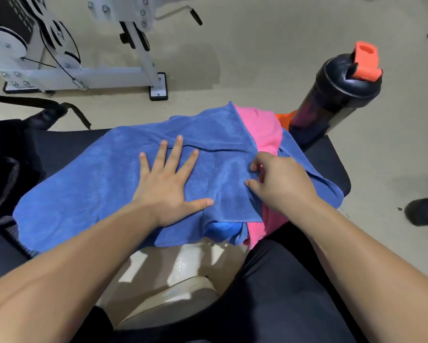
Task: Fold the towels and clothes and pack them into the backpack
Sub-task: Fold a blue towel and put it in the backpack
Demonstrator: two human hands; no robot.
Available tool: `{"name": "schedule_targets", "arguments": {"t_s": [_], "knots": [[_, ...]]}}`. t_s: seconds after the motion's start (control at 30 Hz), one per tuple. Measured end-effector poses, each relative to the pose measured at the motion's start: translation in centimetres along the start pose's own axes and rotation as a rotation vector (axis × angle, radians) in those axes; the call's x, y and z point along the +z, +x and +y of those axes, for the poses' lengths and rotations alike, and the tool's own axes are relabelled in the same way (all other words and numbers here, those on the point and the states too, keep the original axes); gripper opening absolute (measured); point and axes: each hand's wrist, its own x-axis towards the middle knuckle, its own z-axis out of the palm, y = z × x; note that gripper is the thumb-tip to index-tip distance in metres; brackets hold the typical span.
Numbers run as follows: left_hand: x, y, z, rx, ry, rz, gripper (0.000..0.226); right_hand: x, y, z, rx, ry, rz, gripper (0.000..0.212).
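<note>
Head view shows the blue towel [104, 184] spread across a black padded table [326, 157] in front of the seated person, lying over a pink cloth [264, 134] that shows at its far and near right edges. The left hand [168, 184] lies flat on the towel's middle, fingers straight and spread, pinning it. The right hand [279, 184] has its fingers curled, thumb and forefinger nipping the folded hem on the right side. The towel looks light, soft and limp, likely to sag and drag the pink cloth with it, so it is best held at a corner or hem while the flat hand anchors it. A dark backpack [10, 149] sits at the left.
</note>
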Motion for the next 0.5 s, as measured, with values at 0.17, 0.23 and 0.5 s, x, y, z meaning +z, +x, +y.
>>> {"name": "schedule_targets", "arguments": {"t_s": [0.17, 0.23, 0.5], "knots": [[0.1, -1.2, -0.1, -0.018, -0.026, -0.009, 0.117, 0.2, 0.0, -0.2, 0.011, -0.088, -0.011, 0.045], [0.3, -1.5, 0.0, -0.022, -0.021, 0.0, 0.116, 0.4, 0.1, -0.3, -0.004, -0.066, -0.019, 0.035], [0.3, -2.0, 0.3, -0.022, -0.029, -0.014, 0.114, -1.9, 0.1, 1.2, -0.008, 0.37, -0.046, 0.014]]}}
